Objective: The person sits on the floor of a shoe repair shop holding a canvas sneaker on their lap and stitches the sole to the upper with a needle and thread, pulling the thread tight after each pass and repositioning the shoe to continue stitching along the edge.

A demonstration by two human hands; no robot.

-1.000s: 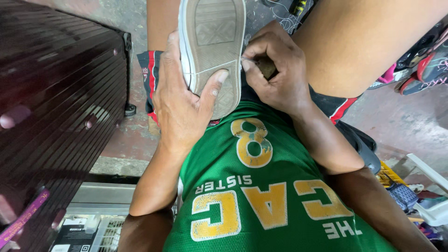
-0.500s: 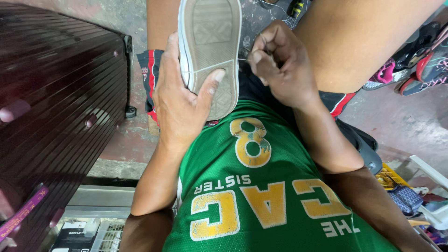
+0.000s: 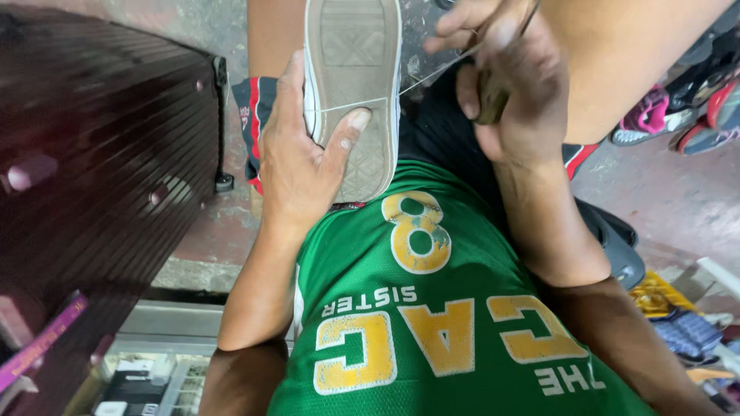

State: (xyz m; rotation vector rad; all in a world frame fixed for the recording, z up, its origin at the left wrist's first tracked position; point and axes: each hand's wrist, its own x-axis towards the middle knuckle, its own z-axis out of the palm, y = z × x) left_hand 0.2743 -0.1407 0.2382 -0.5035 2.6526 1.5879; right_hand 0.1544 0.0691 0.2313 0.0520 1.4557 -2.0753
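Change since earlier frame: right hand [image 3: 505, 85] has lifted up and away from the shoe [image 3: 353, 92], drawing the thread [image 3: 432, 75] taut; previously it sat against the shoe's edge. Left hand [image 3: 304, 158] unchanged. Shoe: sole-up, held over the lap against the green jersey [image 3: 432, 331]; long axis runs away from the person, heel end nearest the jersey, toe end out of view at the top. Left hand: clamped on the shoe, fingers along its white sidewall, thumb pressed across the sole on the thread. Right hand: closed around a dark-handled tool [image 3: 490, 96], fingers pinching the thread. Thread: crosses the sole, then runs to the right hand. Surroundings: dark slatted surface [image 3: 92, 154] left; shoes [image 3: 678, 115] on floor right.
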